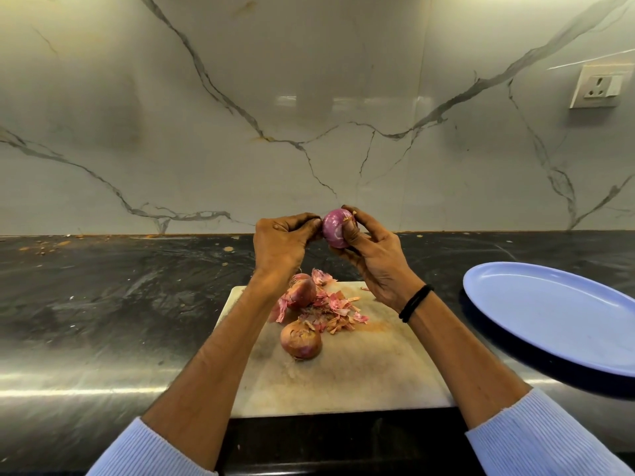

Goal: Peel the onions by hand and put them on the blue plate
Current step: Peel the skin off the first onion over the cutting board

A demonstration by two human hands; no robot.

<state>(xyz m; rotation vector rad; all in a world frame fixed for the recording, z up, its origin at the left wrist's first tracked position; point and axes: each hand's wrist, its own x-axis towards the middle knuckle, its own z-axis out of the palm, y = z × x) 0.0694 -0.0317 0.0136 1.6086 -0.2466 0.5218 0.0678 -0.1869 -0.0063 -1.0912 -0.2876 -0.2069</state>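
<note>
A purple, mostly peeled onion point(336, 228) is held up above the counter. My right hand point(372, 255) grips it from the right and below. My left hand point(283, 245) pinches at the onion's left side with curled fingertips. Two unpeeled onions lie on the pale cutting board point(360, 372): one point(301, 293) at its far edge, partly behind my left wrist, and one point(301, 340) nearer the middle. Loose pink skins point(335, 310) are piled between them. The blue plate point(549, 314) sits to the right on the counter, with nothing on it.
The dark stone counter point(120, 297) runs left and right of the board, with crumbs along the back edge. A marble wall stands behind. A wall socket point(597, 86) sits at the upper right. A black band circles my right wrist.
</note>
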